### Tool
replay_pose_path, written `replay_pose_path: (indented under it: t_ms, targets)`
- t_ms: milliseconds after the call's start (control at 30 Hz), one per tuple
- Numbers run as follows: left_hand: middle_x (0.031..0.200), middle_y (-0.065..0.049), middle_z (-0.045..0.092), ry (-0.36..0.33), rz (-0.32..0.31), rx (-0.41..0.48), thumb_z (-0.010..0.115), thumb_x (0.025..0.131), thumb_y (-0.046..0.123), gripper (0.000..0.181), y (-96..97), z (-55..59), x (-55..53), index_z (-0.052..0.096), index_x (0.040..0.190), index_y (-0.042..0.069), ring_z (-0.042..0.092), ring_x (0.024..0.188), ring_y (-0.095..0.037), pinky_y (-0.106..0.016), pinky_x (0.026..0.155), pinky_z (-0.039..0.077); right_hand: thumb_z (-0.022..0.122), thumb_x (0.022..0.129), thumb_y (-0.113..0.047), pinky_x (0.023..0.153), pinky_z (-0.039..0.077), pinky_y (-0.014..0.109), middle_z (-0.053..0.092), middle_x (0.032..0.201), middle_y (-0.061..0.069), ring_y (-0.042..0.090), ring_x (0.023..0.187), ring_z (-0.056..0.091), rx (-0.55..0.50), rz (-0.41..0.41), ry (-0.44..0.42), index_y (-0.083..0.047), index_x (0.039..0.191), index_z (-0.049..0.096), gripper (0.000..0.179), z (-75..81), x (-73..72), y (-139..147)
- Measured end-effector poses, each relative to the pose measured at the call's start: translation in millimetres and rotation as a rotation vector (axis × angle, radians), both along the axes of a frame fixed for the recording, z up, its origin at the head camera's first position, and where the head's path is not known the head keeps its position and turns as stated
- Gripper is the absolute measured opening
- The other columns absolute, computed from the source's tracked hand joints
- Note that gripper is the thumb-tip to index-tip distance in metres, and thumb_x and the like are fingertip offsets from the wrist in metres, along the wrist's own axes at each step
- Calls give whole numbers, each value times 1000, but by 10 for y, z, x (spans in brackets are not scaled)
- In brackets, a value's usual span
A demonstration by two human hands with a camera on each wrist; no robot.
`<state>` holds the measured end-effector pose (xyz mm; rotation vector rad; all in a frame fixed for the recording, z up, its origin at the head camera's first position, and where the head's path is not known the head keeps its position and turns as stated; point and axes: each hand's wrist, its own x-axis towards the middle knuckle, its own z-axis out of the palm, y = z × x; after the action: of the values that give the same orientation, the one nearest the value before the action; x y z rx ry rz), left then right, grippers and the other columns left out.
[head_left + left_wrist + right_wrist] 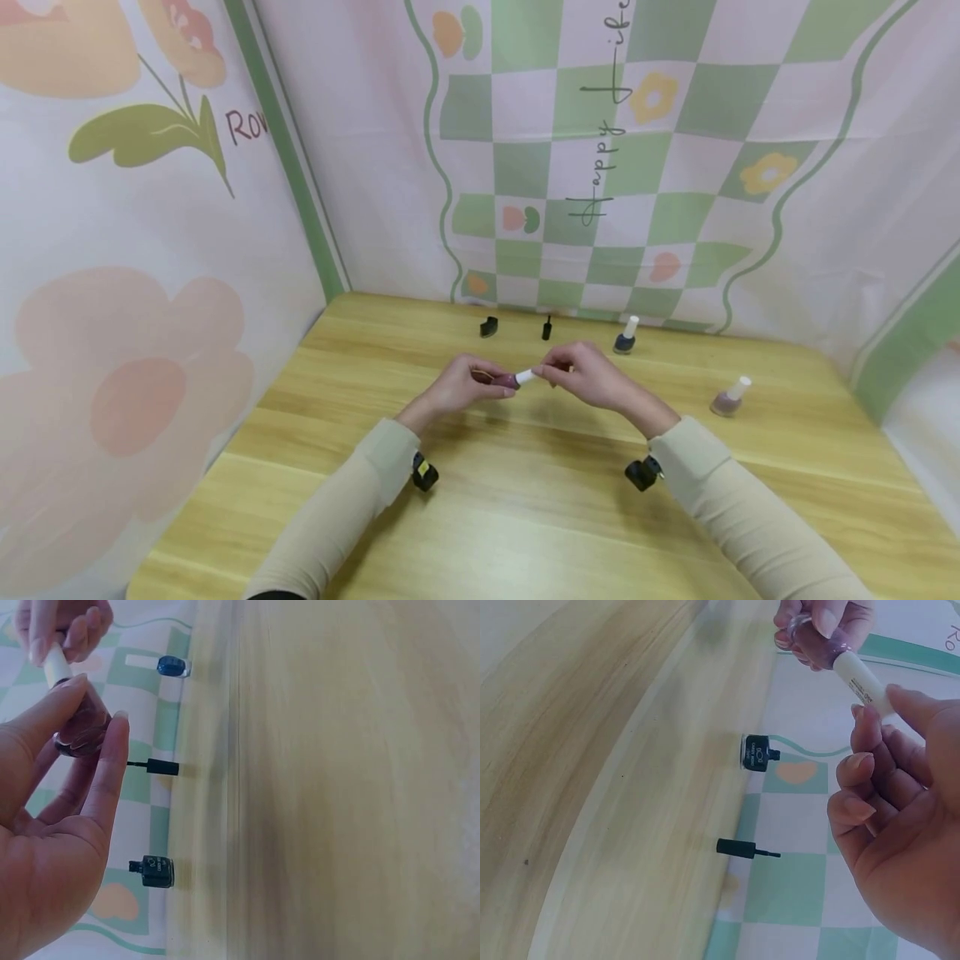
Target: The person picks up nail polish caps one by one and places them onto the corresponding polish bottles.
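My left hand (472,382) grips a mauve nail polish bottle (84,724) by its glass body, thumb on one side and fingers on the other. Thumb and fingertips of my right hand (588,375) pinch the end of its white cap (861,682), which sits on the bottle's neck. The bottle is held tilted above the table, its cap toward the right hand. Beyond the hands stands an uncapped black nail polish bottle (756,753), its threaded neck showing. To its right, its black brush cap (737,848) stands on end with the brush pointing up.
A dark blue nail polish bottle (625,340) with a white cap stands at the back of the wooden table (510,517). Farther right is a greyish-mauve bottle (727,402), also white-capped. A printed cloth (390,167) hangs behind the table's back edge.
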<state>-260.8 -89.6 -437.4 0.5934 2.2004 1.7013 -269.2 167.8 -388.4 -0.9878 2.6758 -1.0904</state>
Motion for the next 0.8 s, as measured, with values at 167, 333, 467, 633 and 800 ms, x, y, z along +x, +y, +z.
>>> replay_pose_path:
  t_ms: [167, 333, 467, 633, 800]
  targets:
    - [105, -3, 78, -5, 17, -8, 80, 90, 15, 22, 8, -1, -12, 77, 112, 10, 74, 96, -20, -34, 89, 60, 72, 98, -21, 54, 47, 27, 69, 80, -3, 16, 66, 57, -13, 16, 8, -9, 102, 77, 13, -17, -9, 7]
    - [105, -2, 78, -8, 16, -14, 80, 90, 15, 22, 12, -5, -19, 78, 111, 11, 74, 97, -19, -33, 90, 60, 73, 97, -19, 55, 46, 26, 70, 81, -2, 16, 66, 56, -9, 24, -3, -10, 98, 76, 10, -7, -14, 10]
    - [105, -2, 78, 1, 11, -14, 80, 90, 15, 22, 15, -6, -22, 78, 112, 11, 73, 96, -19, -34, 89, 60, 71, 98, -19, 52, 43, 26, 71, 80, 4, 15, 61, 53, 0, 29, -17, -9, 93, 75, 12, -7, -25, 18]
    - [105, -2, 78, 18, -3, -19, 80, 90, 13, 22, 20, -11, -25, 77, 112, 10, 73, 96, -19, -32, 88, 60, 68, 100, -22, 49, 39, 24, 66, 73, -1, 12, 55, 47, 24, 29, -9, -15, 86, 73, 17, -9, -27, 20]
    - [106, -1, 78, 62, -8, -52, 78, 92, 13, 23, 40, -21, -30, 77, 114, 9, 73, 96, -16, -30, 88, 60, 67, 102, -25, 48, 41, 25, 66, 73, -4, 15, 57, 50, -2, -16, -17, -17, 88, 76, 18, -18, -14, 8]
